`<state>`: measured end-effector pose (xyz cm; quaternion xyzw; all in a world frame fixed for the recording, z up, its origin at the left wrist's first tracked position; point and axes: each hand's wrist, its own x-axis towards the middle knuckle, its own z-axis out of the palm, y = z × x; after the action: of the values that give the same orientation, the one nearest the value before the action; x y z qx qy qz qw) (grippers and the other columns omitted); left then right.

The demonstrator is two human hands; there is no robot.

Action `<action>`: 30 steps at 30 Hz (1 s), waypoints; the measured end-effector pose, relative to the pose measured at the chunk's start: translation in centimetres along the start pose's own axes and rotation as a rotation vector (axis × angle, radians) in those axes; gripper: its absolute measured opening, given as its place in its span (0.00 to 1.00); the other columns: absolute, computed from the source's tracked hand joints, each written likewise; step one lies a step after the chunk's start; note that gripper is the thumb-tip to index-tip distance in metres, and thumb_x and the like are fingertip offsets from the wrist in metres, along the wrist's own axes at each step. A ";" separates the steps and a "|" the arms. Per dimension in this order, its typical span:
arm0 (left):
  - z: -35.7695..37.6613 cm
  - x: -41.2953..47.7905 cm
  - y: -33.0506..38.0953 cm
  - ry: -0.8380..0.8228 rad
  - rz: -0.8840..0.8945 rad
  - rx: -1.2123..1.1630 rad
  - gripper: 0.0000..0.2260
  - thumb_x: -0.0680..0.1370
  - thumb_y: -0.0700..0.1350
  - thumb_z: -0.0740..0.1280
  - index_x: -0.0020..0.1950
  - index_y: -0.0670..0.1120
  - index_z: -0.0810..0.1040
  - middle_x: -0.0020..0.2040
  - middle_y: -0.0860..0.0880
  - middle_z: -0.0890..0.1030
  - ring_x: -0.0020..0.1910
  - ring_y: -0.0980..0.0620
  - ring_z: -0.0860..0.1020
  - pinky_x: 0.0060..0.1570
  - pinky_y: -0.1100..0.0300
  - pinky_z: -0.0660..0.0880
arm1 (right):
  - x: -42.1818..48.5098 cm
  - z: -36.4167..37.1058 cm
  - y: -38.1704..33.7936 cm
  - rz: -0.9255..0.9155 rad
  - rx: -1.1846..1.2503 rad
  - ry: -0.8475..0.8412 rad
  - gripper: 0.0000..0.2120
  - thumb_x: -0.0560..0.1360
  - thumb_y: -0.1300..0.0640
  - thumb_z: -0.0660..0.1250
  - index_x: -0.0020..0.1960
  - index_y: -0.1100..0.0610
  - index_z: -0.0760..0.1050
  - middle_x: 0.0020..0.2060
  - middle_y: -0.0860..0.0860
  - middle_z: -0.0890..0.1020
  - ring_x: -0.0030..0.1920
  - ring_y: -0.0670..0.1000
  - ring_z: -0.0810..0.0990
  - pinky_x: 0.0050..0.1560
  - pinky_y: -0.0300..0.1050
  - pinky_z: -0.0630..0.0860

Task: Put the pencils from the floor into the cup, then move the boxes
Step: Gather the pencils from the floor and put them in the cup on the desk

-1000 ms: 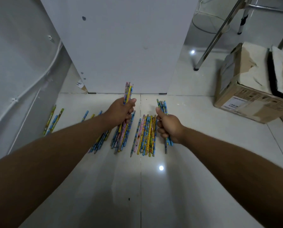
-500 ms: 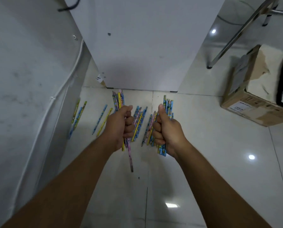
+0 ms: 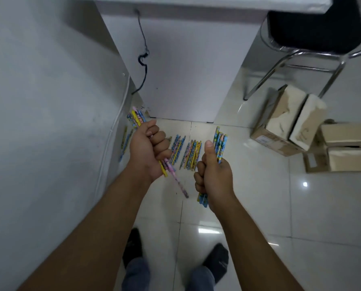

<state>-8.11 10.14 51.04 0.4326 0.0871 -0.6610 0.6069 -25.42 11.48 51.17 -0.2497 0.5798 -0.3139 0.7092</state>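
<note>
Left hand (image 3: 147, 149) fisted tight round a bundle of pencils (image 3: 137, 118), tips fanning out toward 11 o'clock, tails poking below the palm toward 5 o'clock. One pink pencil (image 3: 178, 182) hanging lower than the rest, seemingly slipping out of the fist. Right hand (image 3: 214, 175) likewise closed round a second bundle (image 3: 220, 143), thumb up along the shafts, ends showing above and under the fist.

Beyond the fists, at 12 o'clock, more pencils on the floor (image 3: 189, 152), lying in loose rows on the white tiles (image 3: 259, 206); a few strays (image 3: 125, 141) at 10 o'clock along the wall. No cup in view. Boxes (image 3: 288, 122) of brown card at 2 o'clock, beside a chair (image 3: 314, 34), untouched. Desk (image 3: 175, 59) side panel straight ahead, with a dark cable (image 3: 142, 57) hanging down it. Socked feet (image 3: 216, 257) at 6 o'clock.

Judged stage: carrying two handfuls up to the cup, with much of the floor lot left and the boxes not yet begun.

To do it well: squeeze the left fist or tip the bundle tails-up before moving, lest the pink one drop. Keep both bundles roughly upright and parallel. Lower each into the cup end first, loosening only once the ends touch bottom. One hand at a time, to avoid knocking the cup.
</note>
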 end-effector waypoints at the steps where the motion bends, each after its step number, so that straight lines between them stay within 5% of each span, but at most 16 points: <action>1: 1.7 -1.8 0.4 -0.001 0.013 -0.016 0.20 0.83 0.49 0.60 0.32 0.53 0.59 0.23 0.54 0.56 0.19 0.56 0.52 0.17 0.66 0.52 | -2.2 0.7 -1.4 -0.013 0.023 0.022 0.28 0.84 0.38 0.62 0.29 0.48 0.61 0.25 0.48 0.61 0.22 0.48 0.56 0.25 0.37 0.55; 12: 16.5 -21.7 3.3 0.000 0.152 -0.258 0.18 0.83 0.51 0.64 0.35 0.51 0.66 0.26 0.55 0.61 0.20 0.58 0.57 0.19 0.65 0.58 | -20.3 3.3 -16.4 -0.118 0.324 0.316 0.24 0.84 0.40 0.63 0.35 0.50 0.61 0.23 0.47 0.61 0.23 0.48 0.57 0.27 0.38 0.56; 17: 21.4 -28.0 1.2 -0.065 0.129 -0.164 0.19 0.83 0.52 0.65 0.34 0.52 0.66 0.26 0.54 0.60 0.20 0.58 0.57 0.20 0.64 0.56 | -24.8 3.5 -19.6 -0.168 0.308 0.400 0.26 0.84 0.42 0.65 0.33 0.51 0.62 0.24 0.50 0.65 0.23 0.49 0.63 0.27 0.43 0.63; 23: 24.3 -31.6 1.4 -0.056 0.156 -0.128 0.18 0.83 0.52 0.66 0.35 0.51 0.66 0.26 0.54 0.60 0.21 0.57 0.57 0.20 0.64 0.56 | -27.0 3.6 -22.1 -0.187 0.180 0.351 0.24 0.81 0.40 0.66 0.36 0.53 0.62 0.31 0.54 0.65 0.29 0.52 0.65 0.34 0.47 0.67; 30: 25.6 -30.6 5.7 0.078 0.210 -0.065 0.20 0.85 0.54 0.62 0.35 0.50 0.65 0.27 0.53 0.61 0.22 0.55 0.61 0.22 0.64 0.63 | -26.2 6.4 -25.9 -0.114 0.009 0.140 0.20 0.85 0.45 0.62 0.39 0.54 0.66 0.24 0.48 0.68 0.22 0.47 0.65 0.29 0.42 0.65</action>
<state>-18.44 14.57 89.78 0.4450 0.0862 -0.5732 0.6826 -26.55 13.08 88.47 -0.2566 0.6115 -0.3732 0.6488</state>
